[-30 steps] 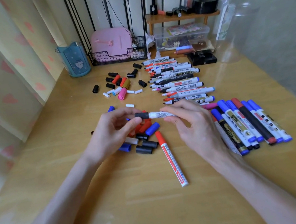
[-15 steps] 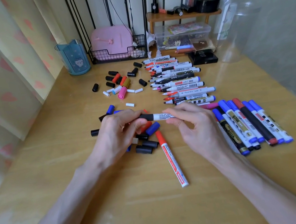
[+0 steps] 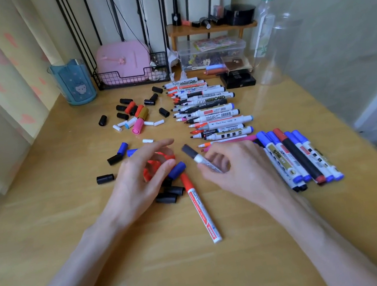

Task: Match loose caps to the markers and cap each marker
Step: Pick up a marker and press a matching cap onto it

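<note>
The right hand [image 3: 240,167], at mid-frame, pinches a black-capped marker [image 3: 193,154], cap pointing up-left. The left hand [image 3: 137,182] is spread open and empty over the near pile of caps [image 3: 168,194]. That marker looks finished, so it probably belongs with the capped group [image 3: 302,157] at right. The next move calls for a marker from the uncapped row [image 3: 212,114] above centre, plus a colour-matched cap, perhaps from the far scatter [image 3: 134,114].
</note>
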